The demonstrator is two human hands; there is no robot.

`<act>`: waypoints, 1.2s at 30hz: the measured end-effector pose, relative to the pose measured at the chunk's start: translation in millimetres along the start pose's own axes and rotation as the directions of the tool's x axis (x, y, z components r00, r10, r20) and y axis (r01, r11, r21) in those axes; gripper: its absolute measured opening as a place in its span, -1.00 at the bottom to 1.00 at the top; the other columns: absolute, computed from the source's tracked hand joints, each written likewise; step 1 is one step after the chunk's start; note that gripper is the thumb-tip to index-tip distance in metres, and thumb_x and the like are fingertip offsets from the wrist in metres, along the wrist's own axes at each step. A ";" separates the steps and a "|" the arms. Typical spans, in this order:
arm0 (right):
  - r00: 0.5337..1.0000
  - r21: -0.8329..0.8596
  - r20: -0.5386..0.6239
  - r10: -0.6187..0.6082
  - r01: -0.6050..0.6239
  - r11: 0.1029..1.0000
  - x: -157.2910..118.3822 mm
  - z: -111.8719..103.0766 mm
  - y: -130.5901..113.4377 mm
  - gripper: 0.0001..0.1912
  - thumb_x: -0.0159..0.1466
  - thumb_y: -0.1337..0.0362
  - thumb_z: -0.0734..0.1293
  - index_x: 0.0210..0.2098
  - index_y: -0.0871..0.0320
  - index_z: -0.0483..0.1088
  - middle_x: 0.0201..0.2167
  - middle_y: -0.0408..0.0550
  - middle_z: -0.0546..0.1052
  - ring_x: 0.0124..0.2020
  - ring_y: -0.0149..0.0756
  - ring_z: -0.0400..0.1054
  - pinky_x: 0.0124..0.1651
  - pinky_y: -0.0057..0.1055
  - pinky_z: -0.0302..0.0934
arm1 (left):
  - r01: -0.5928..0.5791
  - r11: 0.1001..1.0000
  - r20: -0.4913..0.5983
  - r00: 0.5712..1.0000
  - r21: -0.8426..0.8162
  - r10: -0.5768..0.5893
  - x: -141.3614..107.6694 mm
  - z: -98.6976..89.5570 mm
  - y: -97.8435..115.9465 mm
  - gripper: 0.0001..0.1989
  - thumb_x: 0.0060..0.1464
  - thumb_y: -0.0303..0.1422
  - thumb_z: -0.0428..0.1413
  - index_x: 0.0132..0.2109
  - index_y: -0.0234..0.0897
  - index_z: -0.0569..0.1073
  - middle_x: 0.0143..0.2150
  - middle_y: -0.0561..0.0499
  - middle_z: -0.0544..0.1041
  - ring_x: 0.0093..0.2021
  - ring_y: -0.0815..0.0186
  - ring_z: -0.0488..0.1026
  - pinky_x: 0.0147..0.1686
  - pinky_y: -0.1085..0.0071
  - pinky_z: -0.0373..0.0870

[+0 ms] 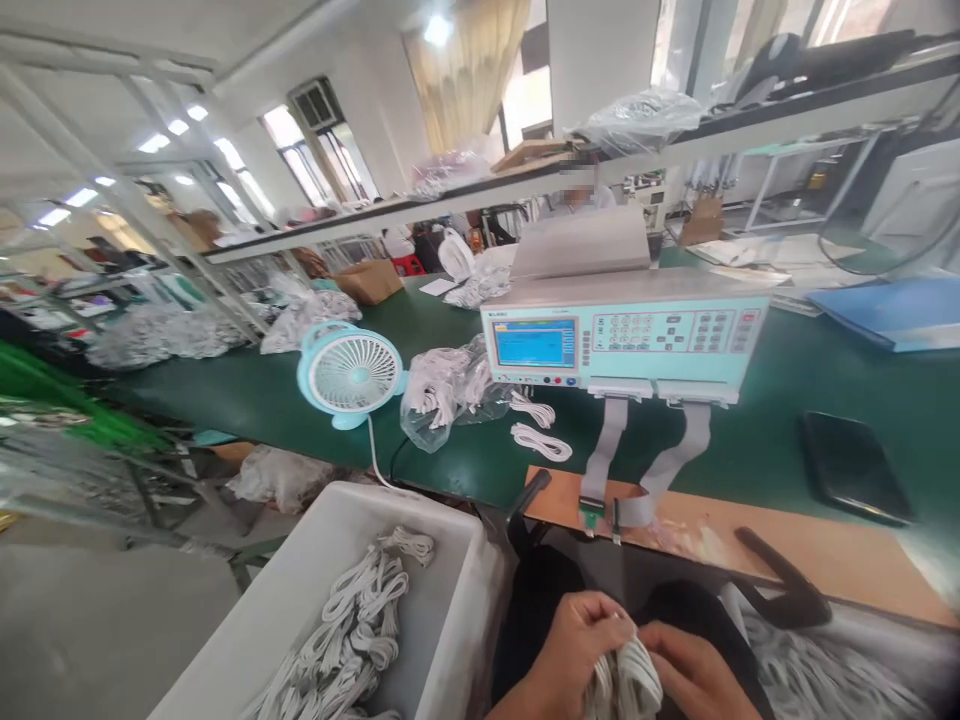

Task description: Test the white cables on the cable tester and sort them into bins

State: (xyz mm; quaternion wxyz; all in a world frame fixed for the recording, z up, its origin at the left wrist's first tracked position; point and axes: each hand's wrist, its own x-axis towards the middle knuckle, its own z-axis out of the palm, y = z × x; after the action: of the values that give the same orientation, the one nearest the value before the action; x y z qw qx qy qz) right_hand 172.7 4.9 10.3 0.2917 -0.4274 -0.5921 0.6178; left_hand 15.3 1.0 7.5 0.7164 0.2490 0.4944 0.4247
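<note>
Low in the head view, over my lap, a coiled bundle of white cable [636, 680] is held between my two hands. My left hand [574, 645] pinches the top of the coil with thumb and forefinger. From the other side, my right hand [694, 670] grips the coil's edge with bent fingers. Ahead of them, two grey ribbon cables [606, 445] run from a light-blue cable tester [675, 330] with a lit screen down to small connectors [592, 518] at the table edge. Two loose white cable coils [541, 442] lie below the tester's screen.
A white plastic bin [450, 600] with several cable bundles stands at my left. On the green table [465, 475] are a small blue fan [352, 372], a bag of cables [439, 390] and a black phone [855, 468]. Black clamp-like handles [784, 580] stick out at the table edge.
</note>
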 end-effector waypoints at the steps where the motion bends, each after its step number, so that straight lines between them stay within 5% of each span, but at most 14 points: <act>1: 0.999 0.001 -0.042 -0.021 0.021 1.000 2.5 0.4 0.3 -0.65 0.17 -0.01 0.28 -0.51 0.15 0.42 -0.53 -0.11 0.42 -0.45 -0.25 0.27 -0.37 -0.45 0.19 | -0.048 0.998 -0.011 0.999 0.028 0.048 0.7 1.4 -0.4 -0.74 -0.29 -0.27 0.28 -0.50 -0.40 0.47 -0.62 0.07 0.35 -0.59 0.46 0.21 -0.54 0.52 0.13; 5: 0.968 0.111 -0.248 -0.033 0.062 0.992 19.6 1.6 6.4 -0.65 0.16 0.00 0.31 -0.52 0.17 0.34 -0.58 -0.17 0.31 -0.51 -0.34 0.16 -0.44 -0.48 0.11 | -0.212 0.970 -0.012 0.976 0.119 0.215 8.0 5.4 -1.3 -0.79 -0.23 -0.33 0.28 -0.50 -0.41 0.47 -0.59 0.08 0.36 -0.55 0.47 0.22 -0.49 0.54 0.17; 11: 0.937 0.279 -0.346 0.055 0.046 0.959 50.9 3.9 15.0 -0.60 0.08 -0.05 0.37 -0.46 0.21 0.40 -0.57 -0.14 0.36 -0.52 -0.35 0.19 -0.44 -0.46 0.12 | -0.061 0.987 -0.104 0.994 -0.151 0.045 26.7 4.9 5.4 -0.74 -0.21 -0.25 0.28 -0.45 -0.36 0.45 -0.61 0.11 0.35 -0.63 0.50 0.22 -0.59 0.56 0.16; 15: 0.928 0.307 -0.361 0.092 0.025 0.951 60.0 6.7 16.0 -0.58 0.03 -0.07 0.41 -0.46 0.22 0.44 -0.56 -0.13 0.41 -0.53 -0.35 0.21 -0.45 -0.45 0.13 | -0.061 0.984 -0.154 0.987 -0.169 0.035 35.1 -2.1 5.8 -0.70 -0.25 -0.23 0.30 -0.44 -0.37 0.44 -0.59 0.10 0.37 -0.63 0.49 0.24 -0.61 0.57 0.15; 20: 0.928 0.353 -0.352 0.121 0.012 0.935 60.2 8.6 8.6 -0.59 0.01 -0.04 0.44 -0.49 0.23 0.44 -0.57 -0.12 0.43 -0.54 -0.34 0.23 -0.44 -0.44 0.13 | -0.136 0.990 -0.154 0.978 0.043 0.141 37.1 -14.0 8.5 -0.70 -0.15 -0.18 0.24 -0.46 -0.37 0.44 -0.60 0.10 0.35 -0.63 0.51 0.19 -0.60 0.57 0.14; 23: 0.927 0.459 -0.318 0.200 -0.034 0.888 60.4 11.3 3.1 -0.61 -0.02 -0.01 0.47 -0.50 0.22 0.44 -0.60 -0.12 0.44 -0.57 -0.35 0.23 -0.48 -0.45 0.11 | -0.219 0.943 -0.044 0.970 0.249 0.237 37.3 -23.9 17.1 -0.67 -0.06 -0.16 0.17 -0.52 -0.37 0.41 -0.61 0.10 0.32 -0.58 0.48 0.21 -0.55 0.57 0.16; 28: 0.913 0.620 -0.285 0.293 -0.057 0.782 64.9 17.7 -0.4 -0.66 -0.05 0.06 0.50 -0.52 0.21 0.43 -0.60 -0.11 0.46 -0.60 -0.34 0.25 -0.49 -0.45 0.13 | -0.247 0.889 0.091 0.969 0.385 0.230 43.3 -35.9 29.3 -0.68 0.02 -0.22 0.08 -0.57 -0.33 0.38 -0.64 0.08 0.31 -0.59 0.44 0.21 -0.52 0.53 0.15; 36: 0.914 0.628 -0.288 0.286 -0.045 0.777 65.9 17.1 -2.4 -0.69 0.00 0.09 0.49 -0.49 0.22 0.46 -0.56 -0.12 0.46 -0.55 -0.36 0.26 -0.44 -0.47 0.13 | -0.376 0.825 -0.022 0.905 0.422 0.424 49.0 -27.3 27.0 -0.70 -0.01 -0.34 0.05 -0.65 -0.31 0.31 -0.60 0.08 0.25 -0.51 0.41 0.19 -0.45 0.50 0.12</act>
State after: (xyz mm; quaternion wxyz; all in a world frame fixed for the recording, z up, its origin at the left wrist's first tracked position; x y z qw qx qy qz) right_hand 126.8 54.1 -0.5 0.4625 -0.4695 -0.2555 0.7074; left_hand -12.2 55.1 -6.4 0.5135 0.4663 0.5489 0.4664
